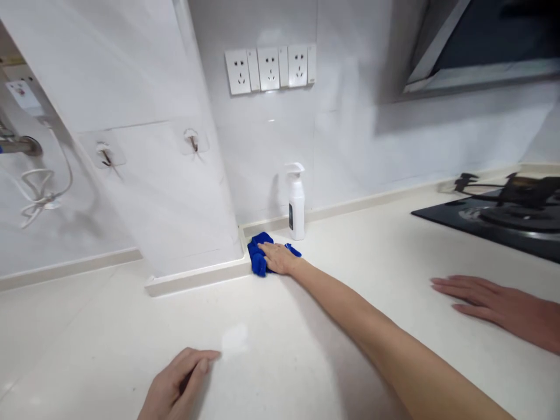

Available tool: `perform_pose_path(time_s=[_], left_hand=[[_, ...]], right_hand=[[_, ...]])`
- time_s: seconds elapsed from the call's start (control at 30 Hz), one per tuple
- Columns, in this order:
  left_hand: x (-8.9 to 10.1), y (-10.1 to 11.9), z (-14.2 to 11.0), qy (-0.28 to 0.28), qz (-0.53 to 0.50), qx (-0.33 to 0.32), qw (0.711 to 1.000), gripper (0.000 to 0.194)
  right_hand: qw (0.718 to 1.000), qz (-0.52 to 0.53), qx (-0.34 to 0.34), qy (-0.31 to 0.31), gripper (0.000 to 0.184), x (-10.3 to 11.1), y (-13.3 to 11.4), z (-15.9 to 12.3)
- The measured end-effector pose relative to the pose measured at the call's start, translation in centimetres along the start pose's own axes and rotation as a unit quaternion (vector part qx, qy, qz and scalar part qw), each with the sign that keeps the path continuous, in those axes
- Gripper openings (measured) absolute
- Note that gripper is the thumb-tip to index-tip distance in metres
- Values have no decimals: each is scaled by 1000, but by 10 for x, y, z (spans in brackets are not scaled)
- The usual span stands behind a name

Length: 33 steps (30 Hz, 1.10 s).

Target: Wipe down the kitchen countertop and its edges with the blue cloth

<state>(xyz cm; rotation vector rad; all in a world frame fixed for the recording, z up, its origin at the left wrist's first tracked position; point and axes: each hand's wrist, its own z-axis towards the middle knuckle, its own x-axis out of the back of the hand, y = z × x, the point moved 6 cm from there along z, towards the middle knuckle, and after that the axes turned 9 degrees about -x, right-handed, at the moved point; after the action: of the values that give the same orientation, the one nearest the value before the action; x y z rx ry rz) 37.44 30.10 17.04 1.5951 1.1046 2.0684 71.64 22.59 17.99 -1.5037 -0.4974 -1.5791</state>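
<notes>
A blue cloth (259,263) lies bunched on the white counter, in the corner where the wall column meets the back wall. My right hand (280,258) reaches across the counter and presses down on it, with cloth showing on both sides of the fingers. Just behind that hand stands a white pump bottle (297,210), upright and not touched. My left hand (181,382) rests low on the counter near the front, index finger stretched out and thumb slightly apart from it. It holds nothing.
Another person's hand (494,303) lies flat on the counter at the right. Behind it is a black gas hob (485,219) under a range hood (490,46). Sockets (270,69) line the back wall. Hooks (105,154) and a looped white cable (41,189) are at left.
</notes>
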Motion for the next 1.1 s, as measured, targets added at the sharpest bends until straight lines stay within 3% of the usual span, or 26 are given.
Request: perform_pose_path(time_s=[0.37, 0.5, 0.63, 0.7, 0.8, 0.93, 1.0, 1.1], left_hand=[[12, 24, 4, 23, -12, -45, 999, 53], [16, 31, -2, 19, -37, -62, 997, 54], [18, 33, -5, 24, -45, -90, 995, 52], [18, 33, -5, 21, -45, -108, 993, 50], [17, 33, -6, 15, -39, -127, 991, 47], [15, 33, -4, 15, -12, -146, 989, 45], [14, 31, -2, 17, 6, -151, 988, 44], [11, 28, 2, 17, 20, -162, 986, 46]], right_hand=[[1000, -7, -26, -4, 68, 11, -53, -145], [994, 67, -39, 72, 54, 8, -63, -180], [980, 101, -73, 153, 37, 16, -56, -207], [970, 108, -104, 193, 33, 33, -46, -213], [950, 106, -134, 261, 34, 79, -32, -215], [936, 77, -122, 321, 44, 137, -33, -222], [953, 56, -86, 284, 49, 145, -43, -230], [993, 66, -22, 97, 60, 123, -54, -245]])
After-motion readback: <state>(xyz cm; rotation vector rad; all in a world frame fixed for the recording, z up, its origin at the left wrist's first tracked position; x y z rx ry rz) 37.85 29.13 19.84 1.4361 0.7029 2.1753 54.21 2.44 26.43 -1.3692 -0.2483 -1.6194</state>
